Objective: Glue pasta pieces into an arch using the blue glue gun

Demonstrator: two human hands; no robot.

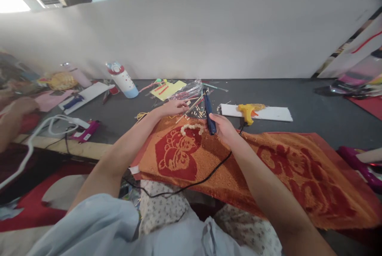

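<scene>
An orange and red towel [221, 156] with bear figures lies over the table's front edge and my lap. On its left part rests a curved row of small pale pieces [191, 127]. My right hand [225, 128] is closed on a dark blue tool [209, 115], held upright above the towel's back edge. My left hand [176, 108] is beside a thin pale stick [191, 109], fingers bent; whether they grip it is too small to tell. Small cut pieces [198, 113] are scattered between the hands.
A yellow glue gun [247, 113] lies on a white board [273, 113] at right, its black cable crossing the towel. Farther left stand a spotted bottle [123, 80], a magenta device [86, 132] and another person's hand [24, 107]. Yellow paper [167, 90] lies behind my left hand.
</scene>
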